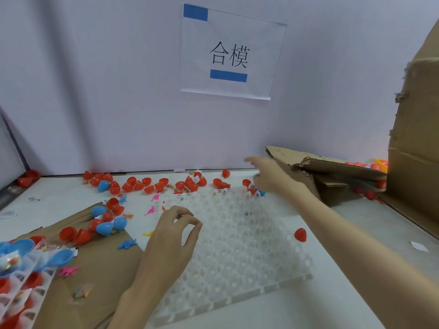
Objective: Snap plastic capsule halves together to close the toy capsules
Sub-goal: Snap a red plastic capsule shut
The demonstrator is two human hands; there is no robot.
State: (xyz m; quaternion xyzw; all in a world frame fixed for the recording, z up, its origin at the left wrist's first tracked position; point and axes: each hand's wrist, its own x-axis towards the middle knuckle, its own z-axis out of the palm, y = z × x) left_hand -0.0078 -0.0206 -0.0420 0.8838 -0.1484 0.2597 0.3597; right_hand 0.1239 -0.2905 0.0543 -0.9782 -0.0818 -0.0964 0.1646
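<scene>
Your left hand (pixel 174 230) hovered over the near-left part of the white grid tray (pixel 240 245), fingers loosely curled and holding nothing. Your right hand (pixel 268 174) reached toward the tray's far-right corner, fingers stretched out and empty. Red capsule halves (pixel 147 185) lay scattered along the tabletop's far edge, and one red capsule (pixel 300 234) sat at the tray's right edge. Blue halves (pixel 107 227) rested on the cardboard sheet (pixel 99 276) at the left.

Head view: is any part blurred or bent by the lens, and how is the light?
Head view: the right hand is smeared by motion blur; the left hand is sharper. The wide lens bends the cardboard box at the right edge. The light is soft and even, with no harsh glare on the white tray.
</scene>
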